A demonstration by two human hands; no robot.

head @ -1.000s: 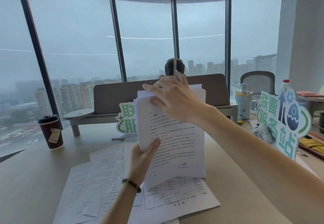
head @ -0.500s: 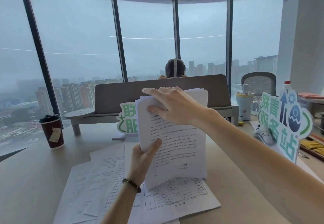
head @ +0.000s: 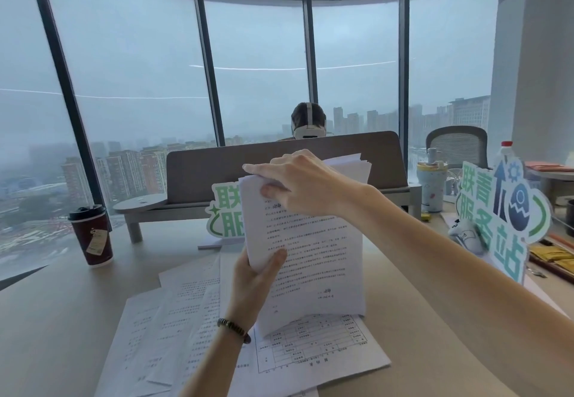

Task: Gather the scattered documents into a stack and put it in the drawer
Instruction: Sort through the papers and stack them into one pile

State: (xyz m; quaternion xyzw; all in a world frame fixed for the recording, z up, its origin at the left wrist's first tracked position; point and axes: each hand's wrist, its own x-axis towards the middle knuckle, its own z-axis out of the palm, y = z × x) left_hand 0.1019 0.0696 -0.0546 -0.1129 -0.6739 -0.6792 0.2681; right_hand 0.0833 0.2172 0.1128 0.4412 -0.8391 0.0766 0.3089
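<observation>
Cup (head: 92, 235) far left (sign (head: 500, 219) crowds right)

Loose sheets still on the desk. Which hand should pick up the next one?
Probably right. The left hand grips the upright stack by its lower left edge and carries it; the right hand only rests on the stack's top edge, so it can let go and reach the loose sheets.

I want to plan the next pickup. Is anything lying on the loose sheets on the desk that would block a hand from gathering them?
Nothing visible does. The loose sheets lie bare on the desk; the coffee cup stands clear of them. Both hands are busy: the left hand and right hand hold the upright stack.
</observation>
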